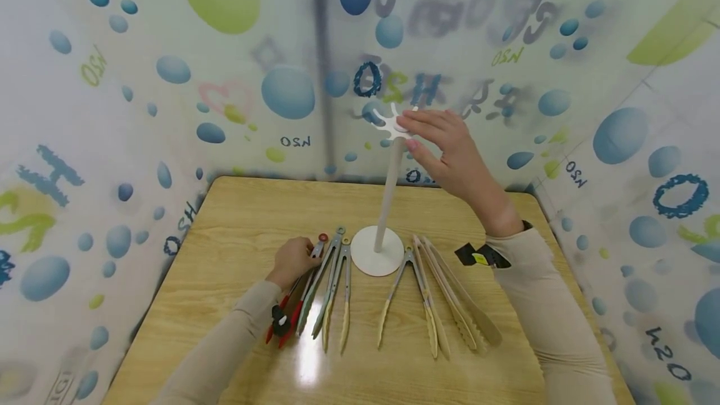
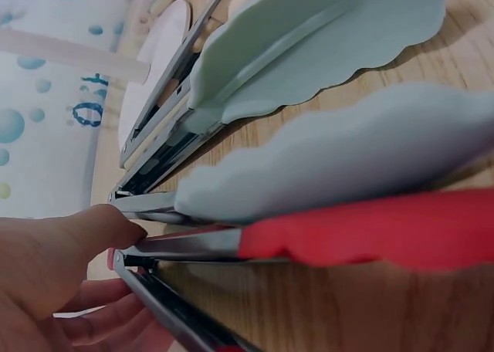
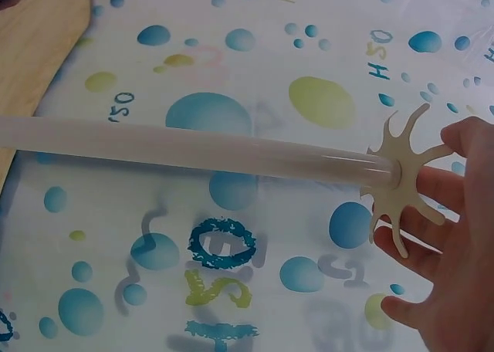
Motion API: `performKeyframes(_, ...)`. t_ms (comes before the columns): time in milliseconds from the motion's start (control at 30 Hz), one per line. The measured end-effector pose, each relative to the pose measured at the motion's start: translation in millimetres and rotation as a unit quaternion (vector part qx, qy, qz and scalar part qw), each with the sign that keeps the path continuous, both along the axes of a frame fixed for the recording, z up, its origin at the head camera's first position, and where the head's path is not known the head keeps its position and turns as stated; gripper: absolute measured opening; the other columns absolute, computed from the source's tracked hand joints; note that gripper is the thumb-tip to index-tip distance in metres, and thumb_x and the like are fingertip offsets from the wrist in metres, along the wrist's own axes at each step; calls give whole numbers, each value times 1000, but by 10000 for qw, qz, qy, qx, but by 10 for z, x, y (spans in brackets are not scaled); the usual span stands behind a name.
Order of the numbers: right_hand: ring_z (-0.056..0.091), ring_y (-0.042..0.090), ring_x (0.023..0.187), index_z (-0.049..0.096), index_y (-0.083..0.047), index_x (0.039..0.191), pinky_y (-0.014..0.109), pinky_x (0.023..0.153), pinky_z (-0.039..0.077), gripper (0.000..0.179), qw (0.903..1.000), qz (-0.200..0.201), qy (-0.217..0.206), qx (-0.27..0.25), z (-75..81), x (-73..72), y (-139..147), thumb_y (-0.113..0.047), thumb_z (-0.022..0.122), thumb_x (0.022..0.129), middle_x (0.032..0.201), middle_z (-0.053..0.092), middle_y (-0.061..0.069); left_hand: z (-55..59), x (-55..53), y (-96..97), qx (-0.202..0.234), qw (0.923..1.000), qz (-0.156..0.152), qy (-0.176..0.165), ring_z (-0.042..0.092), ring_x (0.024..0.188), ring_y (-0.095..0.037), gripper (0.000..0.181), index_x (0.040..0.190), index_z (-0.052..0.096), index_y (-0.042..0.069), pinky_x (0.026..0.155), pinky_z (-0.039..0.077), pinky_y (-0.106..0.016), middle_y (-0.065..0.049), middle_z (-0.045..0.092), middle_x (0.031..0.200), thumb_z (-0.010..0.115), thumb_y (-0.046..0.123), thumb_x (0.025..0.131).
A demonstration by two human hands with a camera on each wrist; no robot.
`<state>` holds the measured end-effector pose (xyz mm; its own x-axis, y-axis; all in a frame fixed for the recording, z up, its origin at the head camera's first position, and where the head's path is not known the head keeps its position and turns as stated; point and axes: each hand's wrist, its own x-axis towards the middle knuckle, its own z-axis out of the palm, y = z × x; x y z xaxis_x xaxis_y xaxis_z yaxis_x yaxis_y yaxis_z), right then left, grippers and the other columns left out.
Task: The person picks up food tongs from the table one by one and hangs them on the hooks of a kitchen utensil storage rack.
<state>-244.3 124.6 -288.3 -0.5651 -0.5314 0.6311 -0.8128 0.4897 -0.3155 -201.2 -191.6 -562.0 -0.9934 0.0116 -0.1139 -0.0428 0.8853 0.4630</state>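
Note:
My left hand (image 1: 292, 261) is at the hinge end of the red-tipped tongs (image 2: 386, 225), its thumb and fingers around that end. Their red-tipped arms stand apart over the wooden table. Right beside them lie tongs with pale green tips (image 2: 309, 47). A white stand (image 1: 388, 192) rises upright from a round base, with a ring of curved hooks (image 3: 401, 163) at its top. My right hand (image 1: 444, 149) is up at this hook ring, fingers stretched across it and thumb lower, near the rim. In the right wrist view, several fingers sit behind the hooks. The hooks carry nothing.
Cream-tipped tongs (image 1: 336, 295) lie left of the stand's base, and another cream-tipped pair (image 1: 413, 299) lies right of it. Beige tongs (image 1: 458, 295) rest farther right. Patterned curtain walls (image 1: 287, 92) enclose the back and sides of the wooden table (image 1: 236, 205).

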Motion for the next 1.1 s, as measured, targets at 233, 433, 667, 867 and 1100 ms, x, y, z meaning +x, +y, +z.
performKeyframes(233, 51, 32, 134, 62, -11, 136, 53, 115, 32, 38, 10000, 9, -4, 6, 18, 14, -14, -18, 59, 98, 140, 60, 13, 20, 34, -77, 353, 9990, 116, 244, 55, 58, -15, 25, 93, 73, 3, 47, 38, -26, -8, 72, 76, 76, 22, 78)
performKeyframes(433, 49, 33, 134, 62, -12, 135, 54, 115, 33, 39, 9998, -54, -182, -53, 26, 26, -10, -14, 61, 97, 141, 59, 13, 132, 25, -172, 730, 9962, 141, 459, 50, 52, -12, 28, 101, 71, -3, 44, 35, -24, -11, 72, 73, 73, 19, 84)
performKeyframes(667, 48, 33, 134, 62, -12, 136, 54, 115, 34, 39, 9995, -18, -296, -113, 20, 28, -4, -15, 60, 97, 142, 59, 13, 311, -21, -294, 1085, 9916, -19, 699, 63, 67, -20, 32, 111, 68, -5, 55, 48, -29, -18, 72, 87, 71, 17, 88)
performKeyframes(867, 49, 33, 133, 62, -12, 135, 54, 114, 35, 39, 9995, 17, -273, -177, 7, 14, 4, -14, 61, 97, 141, 59, 13, 607, -109, -324, 1420, 9795, -195, 1419, 70, 83, -33, 37, 121, 67, -3, 68, 59, -42, -20, 73, 95, 71, 16, 89)
performKeyframes(1100, 49, 32, 133, 62, -12, 135, 53, 114, 36, 39, 9995, 33, -260, -189, 0, 12, 4, -13, 62, 96, 141, 59, 13, 1064, -236, -258, 1908, 9588, -436, 2057, 69, 89, -35, 39, 127, 65, 0, 77, 59, -48, -21, 71, 103, 70, 16, 91)
